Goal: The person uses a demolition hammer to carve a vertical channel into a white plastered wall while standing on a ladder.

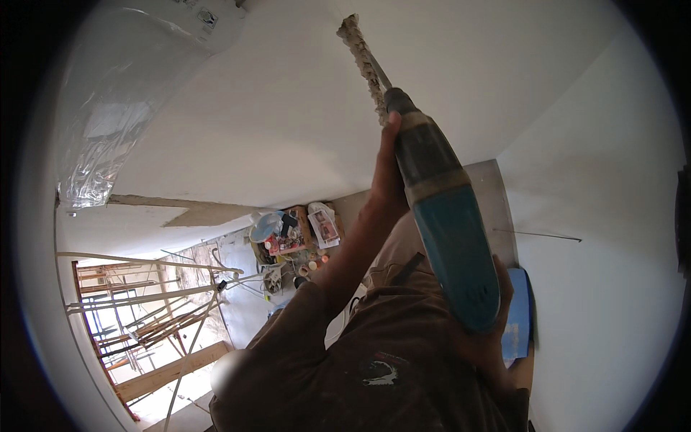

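Note:
A teal and black rotary hammer drill runs slantwise up the middle of the head view, with a slim metal bit at its upper end. The bit lies against a rough, broken groove in the white wall. My left hand is wrapped round the drill's dark front part, mostly behind it; the thumb shows near the chuck. At the drill's rear end, my right hand is closed around the handle, its fingers largely hidden by the teal housing.
Clear plastic sheeting hangs at the upper left. A window opening with poles outside is at lower left. Boxes and tubs stand on the floor beyond my left arm. A thin rod juts by the right wall, above a blue object.

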`<state>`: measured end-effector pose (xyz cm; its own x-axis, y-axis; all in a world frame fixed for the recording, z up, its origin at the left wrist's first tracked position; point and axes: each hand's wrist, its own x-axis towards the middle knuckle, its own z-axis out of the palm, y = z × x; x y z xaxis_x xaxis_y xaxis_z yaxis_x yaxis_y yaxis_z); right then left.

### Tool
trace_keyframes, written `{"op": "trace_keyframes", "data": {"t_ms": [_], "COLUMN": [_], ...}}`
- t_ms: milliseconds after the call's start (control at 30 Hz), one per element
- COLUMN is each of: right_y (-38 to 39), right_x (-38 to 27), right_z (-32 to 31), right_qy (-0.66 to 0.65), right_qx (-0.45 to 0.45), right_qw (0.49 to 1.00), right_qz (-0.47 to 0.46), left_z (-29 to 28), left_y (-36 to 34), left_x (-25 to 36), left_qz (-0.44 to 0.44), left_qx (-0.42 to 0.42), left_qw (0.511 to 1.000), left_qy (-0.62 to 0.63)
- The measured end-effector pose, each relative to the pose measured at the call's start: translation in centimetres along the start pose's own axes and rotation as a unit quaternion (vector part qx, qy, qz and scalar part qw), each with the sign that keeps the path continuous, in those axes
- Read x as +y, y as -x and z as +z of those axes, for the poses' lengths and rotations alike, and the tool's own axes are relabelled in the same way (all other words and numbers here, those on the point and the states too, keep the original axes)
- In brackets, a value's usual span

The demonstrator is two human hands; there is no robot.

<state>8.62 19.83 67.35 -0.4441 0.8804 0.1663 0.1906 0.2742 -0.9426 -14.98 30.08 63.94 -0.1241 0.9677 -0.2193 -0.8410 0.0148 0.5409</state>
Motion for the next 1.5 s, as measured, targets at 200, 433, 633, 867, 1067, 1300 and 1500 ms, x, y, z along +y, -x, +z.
{"op": "trace_keyframes", "data": {"t_ms": [200,433,633,867,1067,1300,1500], "right_y": [-4.8,-4.0,-2.8,-4.6,-3.1,0.6,-0.4], "right_x": [1.6,1.7,2.2,4.8,4.0,1.8,-1.0], "right_z": [3.6,4.0,3.5,5.6,5.4,3.4,2.4], "right_qy": [-0.019,-0.063,0.019,-0.058,-0.085,-0.058,-0.114], "right_qx": [-0.014,-0.012,0.007,0.019,0.011,0.020,-0.006], "right_qw": [1.000,0.993,1.000,0.998,0.995,0.998,0.992], "right_qz": [0.002,0.103,-0.012,-0.029,0.060,-0.020,-0.058], "left_z": [-4.7,-6.3,-5.4,-5.6,-5.7,-0.4,2.2], "left_y": [-5.1,-3.8,-2.8,-5.1,-3.2,1.5,1.7], "left_x": [2.7,-0.5,0.0,3.0,1.5,2.6,5.1], "left_qz": [0.026,-0.010,0.008,0.029,0.004,0.008,0.024], "left_qx": [-0.055,0.064,0.008,-0.030,0.027,0.001,-0.026], "left_qw": [0.998,0.997,0.998,0.995,0.996,0.989,0.984], "left_qy": [-0.013,-0.043,-0.060,-0.090,-0.089,-0.148,-0.174]}}
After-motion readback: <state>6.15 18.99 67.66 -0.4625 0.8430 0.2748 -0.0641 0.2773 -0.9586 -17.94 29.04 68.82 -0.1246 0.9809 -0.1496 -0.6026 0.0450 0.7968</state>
